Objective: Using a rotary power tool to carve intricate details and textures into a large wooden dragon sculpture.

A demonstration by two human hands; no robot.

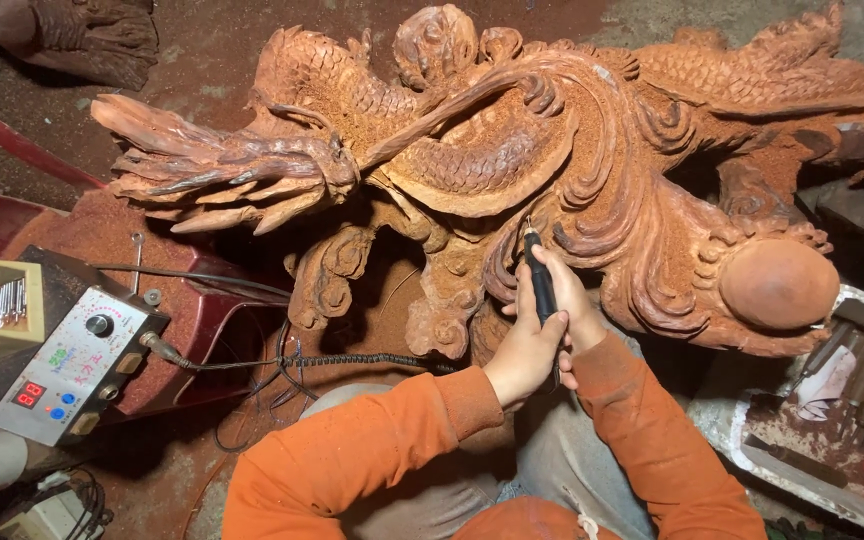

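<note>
Both hands, left hand (524, 350) and right hand (574, 310), close around a slim black rotary handpiece (541, 283); its long axis runs 12-to-6 o'clock, tip pointing 12 into the reddish-brown carved wooden dragon sculpture (512, 160).

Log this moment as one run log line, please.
hands: left hand and right hand grip black rotary tool | tip: on wooden dragon carving | control box: person's left
</note>
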